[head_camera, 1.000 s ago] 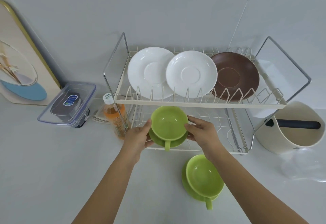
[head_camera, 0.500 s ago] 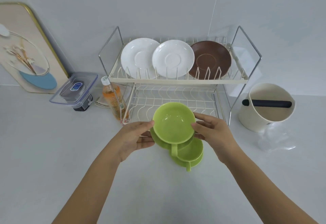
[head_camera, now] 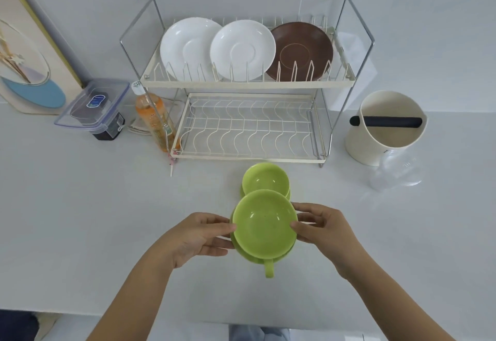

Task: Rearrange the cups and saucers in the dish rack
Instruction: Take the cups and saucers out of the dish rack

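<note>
A green cup on its green saucer is held between my left hand and my right hand, above the white counter, handle pointing toward me. A second green cup and saucer sits on the counter just behind it, in front of the two-tier dish rack. The rack's top tier holds two white saucers and a brown saucer standing on edge. The bottom tier holds nothing.
Left of the rack stand an orange drink bottle and a clear lidded container. A cream tub with a black bar and a clear plastic cup are on the right. A framed picture leans at the far left.
Both hands have drawn the green cup and saucer out of the rack's bottom tier and back toward me, past the second green cup on the counter.
</note>
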